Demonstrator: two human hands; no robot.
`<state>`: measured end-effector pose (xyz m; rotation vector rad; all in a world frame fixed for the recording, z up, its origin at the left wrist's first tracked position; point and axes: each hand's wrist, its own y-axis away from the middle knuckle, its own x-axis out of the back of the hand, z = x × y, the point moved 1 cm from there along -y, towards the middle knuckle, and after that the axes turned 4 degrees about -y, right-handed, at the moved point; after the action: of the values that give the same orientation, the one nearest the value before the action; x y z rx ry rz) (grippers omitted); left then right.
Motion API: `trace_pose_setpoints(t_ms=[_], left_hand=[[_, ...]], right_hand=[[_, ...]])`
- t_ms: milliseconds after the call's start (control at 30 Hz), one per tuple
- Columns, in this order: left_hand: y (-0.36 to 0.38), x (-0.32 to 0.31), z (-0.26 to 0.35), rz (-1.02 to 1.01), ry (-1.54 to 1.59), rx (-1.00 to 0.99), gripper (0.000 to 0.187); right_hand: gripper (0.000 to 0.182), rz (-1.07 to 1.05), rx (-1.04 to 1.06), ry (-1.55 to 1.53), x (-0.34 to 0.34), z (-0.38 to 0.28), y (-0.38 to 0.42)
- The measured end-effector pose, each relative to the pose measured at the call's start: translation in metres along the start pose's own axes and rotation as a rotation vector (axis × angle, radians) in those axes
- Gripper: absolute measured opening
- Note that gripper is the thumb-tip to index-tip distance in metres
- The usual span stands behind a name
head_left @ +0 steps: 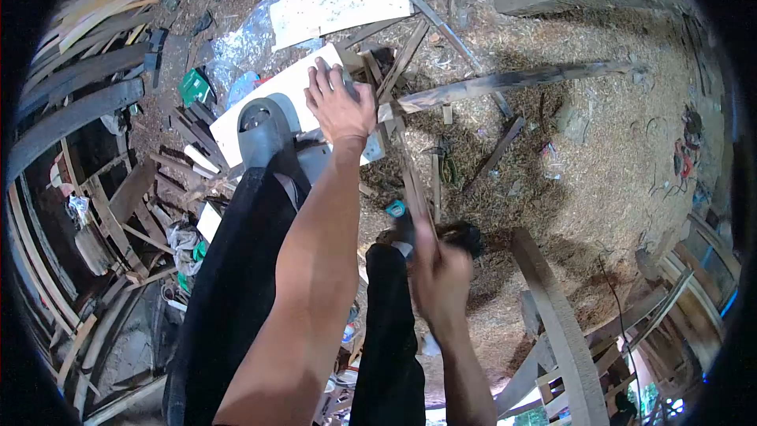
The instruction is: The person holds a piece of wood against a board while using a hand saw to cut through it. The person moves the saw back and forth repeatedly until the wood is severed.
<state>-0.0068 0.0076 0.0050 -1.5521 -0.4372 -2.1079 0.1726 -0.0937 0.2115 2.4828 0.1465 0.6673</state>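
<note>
My left hand (339,106) presses down, fingers bent, on a long narrow wooden strip (512,79) where it crosses a white board-topped block (244,130). The strip juts out well to the right. My left foot in a grey sandal (264,130) stands on the white top beside that hand. Lower right, my right hand (441,276) is closed around the near end of what looks like a handsaw (410,170). Its long thin blade reaches up to the strip, just right of my left hand. Motion blurs the right hand, and the saw's handle is mostly hidden.
Sawdust covers the ground (599,142). A white sheet (339,9) lies beyond the block, near a green box (195,87). A teal tape measure (396,208) lies near the blade. Timber (79,114) is stacked left; a thick beam (556,323) stands lower right.
</note>
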Motion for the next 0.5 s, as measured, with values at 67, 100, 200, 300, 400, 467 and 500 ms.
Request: trace_pose_setpoints(t_ms=[67,100,200,300,400,467,500], left_hand=[[0.0,0.0,0.002,-0.004,0.005,0.007,0.053],[-0.001,0.0,0.001,-0.001,0.0,0.015,0.053],[-0.001,-0.002,0.001,-0.008,-0.052,-0.005,0.052],[-0.001,-0.001,0.002,-0.033,0.011,0.015,0.055],[-0.003,-0.001,0.0,-0.044,0.0,0.009,0.057],[-0.001,0.0,0.001,-0.056,-0.003,0.023,0.058],[-0.002,-0.001,0.0,-0.059,-0.007,0.014,0.058]], right_hand=[[0.031,-0.116,-0.238,0.146,0.033,-0.006,0.044],[0.031,-0.124,-0.236,0.148,0.03,-0.008,0.042],[0.058,0.06,-0.04,0.08,0.004,0.004,0.013],[0.062,-0.034,-0.089,0.197,-0.041,-0.014,-0.082],[0.067,0.029,-0.079,0.126,-0.074,-0.031,-0.133],[0.065,0.057,-0.147,0.147,-0.073,-0.029,-0.135],[0.054,-0.117,-0.162,0.163,-0.061,-0.03,-0.127]])
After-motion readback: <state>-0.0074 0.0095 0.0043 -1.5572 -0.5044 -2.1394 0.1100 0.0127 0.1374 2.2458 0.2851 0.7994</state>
